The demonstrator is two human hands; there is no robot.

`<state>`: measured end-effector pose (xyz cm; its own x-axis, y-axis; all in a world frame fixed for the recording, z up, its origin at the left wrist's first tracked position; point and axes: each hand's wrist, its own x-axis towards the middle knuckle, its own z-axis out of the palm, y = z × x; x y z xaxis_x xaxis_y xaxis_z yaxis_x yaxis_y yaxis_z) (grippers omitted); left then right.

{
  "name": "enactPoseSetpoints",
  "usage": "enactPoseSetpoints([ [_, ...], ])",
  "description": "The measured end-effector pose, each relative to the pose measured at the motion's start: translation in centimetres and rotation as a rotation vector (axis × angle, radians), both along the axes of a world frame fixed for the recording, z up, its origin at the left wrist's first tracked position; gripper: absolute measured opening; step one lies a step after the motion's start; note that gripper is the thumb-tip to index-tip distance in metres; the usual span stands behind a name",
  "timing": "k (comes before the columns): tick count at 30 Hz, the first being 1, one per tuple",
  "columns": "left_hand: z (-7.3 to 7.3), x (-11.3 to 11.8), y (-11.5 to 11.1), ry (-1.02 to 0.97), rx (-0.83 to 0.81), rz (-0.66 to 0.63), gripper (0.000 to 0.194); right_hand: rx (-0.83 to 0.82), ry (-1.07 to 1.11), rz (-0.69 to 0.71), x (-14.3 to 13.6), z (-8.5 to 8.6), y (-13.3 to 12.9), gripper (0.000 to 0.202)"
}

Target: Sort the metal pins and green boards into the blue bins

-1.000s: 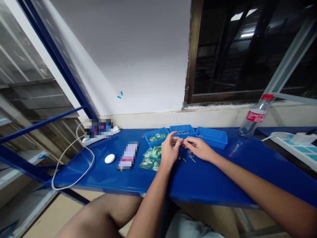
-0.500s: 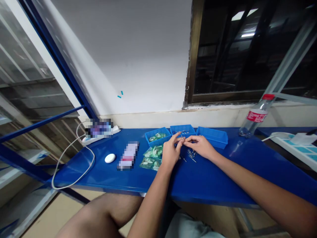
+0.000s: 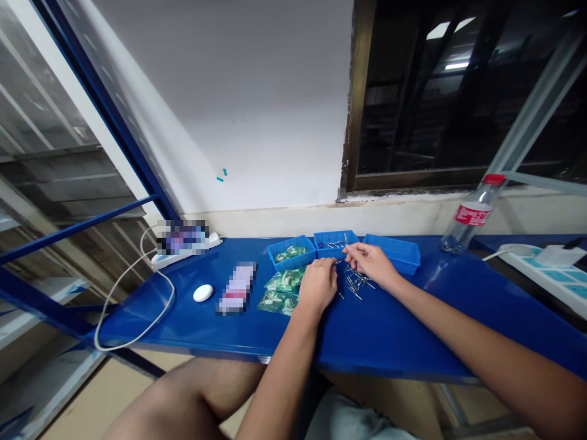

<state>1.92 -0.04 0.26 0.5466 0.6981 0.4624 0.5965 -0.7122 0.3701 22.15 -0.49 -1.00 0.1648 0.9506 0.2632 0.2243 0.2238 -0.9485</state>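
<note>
My right hand [image 3: 367,261] is closed in a pinch. A thin metal pin [image 3: 346,239], shaped like a blind rivet, stands up from its fingertips at the front edge of the middle blue bin [image 3: 328,253]. Several similar pins lie inside that bin. My left hand [image 3: 318,282] is curled low over the table, back of the hand up. Shiny metal pin ends [image 3: 339,261] show at its fingertips; the palm is hidden. Between and below the hands lies a loose pile of metal pins [image 3: 356,284].
Green-printed plastic packets [image 3: 279,299] lie left of my left hand, with more in the left blue bin [image 3: 279,264]. A third blue bin [image 3: 406,263] stands right. A bottle [image 3: 468,223], a white oval object [image 3: 203,293], a blurred phone-like object [image 3: 237,287] and power strips [image 3: 562,272] are around.
My hands have parted. The right hand has turned upward toward the middle bin with a pin; the left has lowered and curled over. More of the loose pile is visible.
</note>
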Motion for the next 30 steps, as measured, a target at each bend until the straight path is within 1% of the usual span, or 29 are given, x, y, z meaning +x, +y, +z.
enactPoseSetpoints([
  [3,0.0,0.0,0.1,-0.012,-0.001,0.008,0.030,0.019,-0.124,-0.065,-0.1,0.3,-0.1,0.050],
  [5,0.0,0.0,0.2,-0.021,0.002,0.019,0.031,0.095,-0.297,-0.073,-0.3,0.4,-0.4,0.042],
  [8,0.0,-0.1,0.2,-0.033,0.012,0.040,0.031,0.272,-0.598,0.003,-0.5,0.1,-0.7,0.022],
  [9,0.0,-0.1,0.2,-0.033,0.014,0.046,0.031,0.316,-0.675,0.041,-0.6,0.0,-0.7,0.020],
  [11,0.0,-0.1,0.1,-0.031,0.020,0.051,0.029,0.352,-0.780,0.112,-0.7,-0.4,-0.5,0.024],
  [13,-0.1,-0.1,0.1,-0.030,0.025,0.054,0.029,0.347,-0.843,0.157,-0.6,-0.7,-0.2,0.028],
  [17,-0.1,-0.1,0.2,-0.042,0.023,0.057,0.029,0.336,-0.909,0.178,-0.3,-0.8,0.1,0.027],
  [25,-0.2,-0.1,0.2,-0.052,0.009,0.066,0.027,0.323,-0.975,0.131,-0.4,-0.3,-0.4,0.025],
  [27,-0.2,-0.2,0.2,-0.063,0.007,0.068,0.027,0.333,-0.952,0.119,-0.4,-0.2,-0.4,0.024],
  [30,-0.1,-0.2,0.2,-0.085,0.006,0.059,0.028,0.346,-0.851,0.079,-0.4,0.0,-0.5,0.019],
])
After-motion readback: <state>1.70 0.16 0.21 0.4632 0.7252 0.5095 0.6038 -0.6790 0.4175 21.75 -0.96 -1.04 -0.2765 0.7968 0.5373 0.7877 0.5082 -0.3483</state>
